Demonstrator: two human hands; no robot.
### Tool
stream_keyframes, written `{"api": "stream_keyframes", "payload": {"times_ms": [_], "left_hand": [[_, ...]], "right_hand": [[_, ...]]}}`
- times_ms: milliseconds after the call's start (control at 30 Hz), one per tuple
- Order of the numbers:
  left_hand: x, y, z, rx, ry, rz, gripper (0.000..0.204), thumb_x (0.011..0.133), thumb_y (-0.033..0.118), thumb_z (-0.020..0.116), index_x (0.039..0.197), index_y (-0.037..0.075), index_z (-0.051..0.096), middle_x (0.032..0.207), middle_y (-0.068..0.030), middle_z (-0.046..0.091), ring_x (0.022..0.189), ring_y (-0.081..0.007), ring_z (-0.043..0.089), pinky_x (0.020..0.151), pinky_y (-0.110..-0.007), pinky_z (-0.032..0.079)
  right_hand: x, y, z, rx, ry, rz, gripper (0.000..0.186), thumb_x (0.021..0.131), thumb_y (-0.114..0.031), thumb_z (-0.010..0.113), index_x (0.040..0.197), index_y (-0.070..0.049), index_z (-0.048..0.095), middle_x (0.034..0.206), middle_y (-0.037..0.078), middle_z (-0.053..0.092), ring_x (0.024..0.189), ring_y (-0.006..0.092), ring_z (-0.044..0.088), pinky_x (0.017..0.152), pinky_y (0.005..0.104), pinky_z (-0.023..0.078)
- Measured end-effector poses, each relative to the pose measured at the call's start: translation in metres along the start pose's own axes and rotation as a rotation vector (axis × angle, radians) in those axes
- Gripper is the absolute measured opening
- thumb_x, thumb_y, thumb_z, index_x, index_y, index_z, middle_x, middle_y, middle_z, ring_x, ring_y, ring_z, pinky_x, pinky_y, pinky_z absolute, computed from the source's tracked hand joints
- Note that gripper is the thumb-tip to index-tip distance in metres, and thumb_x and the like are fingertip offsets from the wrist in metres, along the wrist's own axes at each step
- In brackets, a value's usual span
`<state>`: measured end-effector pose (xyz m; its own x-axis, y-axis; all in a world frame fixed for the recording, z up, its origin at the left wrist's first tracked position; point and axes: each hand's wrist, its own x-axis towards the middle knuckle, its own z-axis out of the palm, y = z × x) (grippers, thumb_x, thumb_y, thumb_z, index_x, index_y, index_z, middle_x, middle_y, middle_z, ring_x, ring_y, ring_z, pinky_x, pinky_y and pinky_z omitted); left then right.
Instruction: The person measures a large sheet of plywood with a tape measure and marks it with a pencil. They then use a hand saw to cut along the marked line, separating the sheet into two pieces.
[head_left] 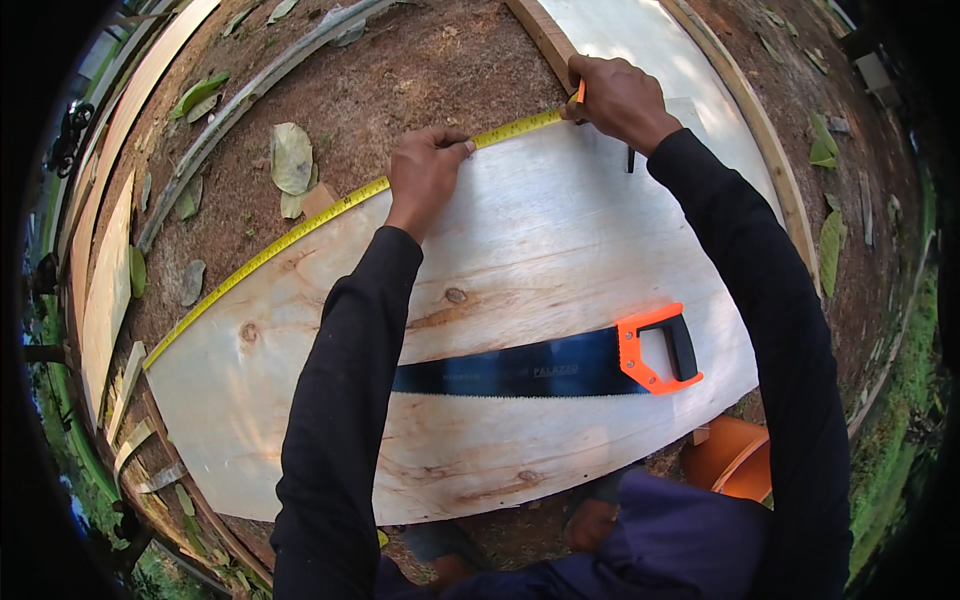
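Observation:
A pale plywood sheet (530, 240) lies in front of me. A yellow tape measure blade (260, 255) runs along its far edge from the left corner. My left hand (428, 172) presses that blade against the edge, thumb and fingers drawn together. Farther right, my right hand (616, 100) grips the tape measure's orange case (580, 92); its fingers are partly hidden. A short dark object (630, 159) shows below that hand, too unclear to name. A handsaw (520, 365) with an orange and black handle lies on the sheet, its blade partly under my left forearm.
Wooden strips (105, 280) lie at the left, and a timber length (545, 45) extends from the top. Another pale board (610, 20) lies behind it. An orange hard plastic object (720, 460) sits at the lower right. Dry leaves (290, 160) are scattered on the brown ground.

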<state>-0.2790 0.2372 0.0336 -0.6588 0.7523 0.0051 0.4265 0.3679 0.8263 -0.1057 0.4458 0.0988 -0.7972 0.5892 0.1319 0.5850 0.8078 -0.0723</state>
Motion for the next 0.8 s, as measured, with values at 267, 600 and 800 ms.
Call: {"api": "stream_keyframes", "payload": {"times_ms": [267,600,800], "left_hand": [[0.009,0.000,0.002,0.011,0.015,-0.030,0.020,0.087,0.025,0.079,0.101,0.012,0.084,0.092,-0.0052,0.081,0.084,-0.0200,0.074,0.086,-0.035,0.053],[0.016,0.001,-0.005,-0.120,-0.045,-0.062,0.021,0.089,0.021,0.078,0.102,0.005,0.082,0.090,-0.0078,0.080,0.080,-0.0156,0.072,0.077,-0.032,0.054],[0.013,-0.006,0.000,0.029,0.017,-0.009,0.019,0.088,0.025,0.079,0.101,0.011,0.083,0.092,-0.0040,0.081,0.083,-0.0182,0.074,0.086,-0.035,0.053]], "right_hand": [[0.002,0.008,0.007,-0.005,0.074,-0.027,0.030,0.086,-0.028,0.078,0.112,-0.014,0.071,0.094,0.014,0.076,0.093,0.0365,0.073,0.077,0.0506,0.058],[0.001,0.013,0.004,-0.091,0.177,-0.169,0.041,0.085,-0.041,0.085,0.110,-0.014,0.065,0.086,0.010,0.074,0.082,0.0310,0.074,0.070,0.0438,0.058],[0.000,0.011,0.006,-0.050,0.082,-0.119,0.042,0.085,-0.040,0.085,0.111,-0.013,0.067,0.087,0.011,0.075,0.083,0.0310,0.075,0.071,0.0446,0.058]]}}
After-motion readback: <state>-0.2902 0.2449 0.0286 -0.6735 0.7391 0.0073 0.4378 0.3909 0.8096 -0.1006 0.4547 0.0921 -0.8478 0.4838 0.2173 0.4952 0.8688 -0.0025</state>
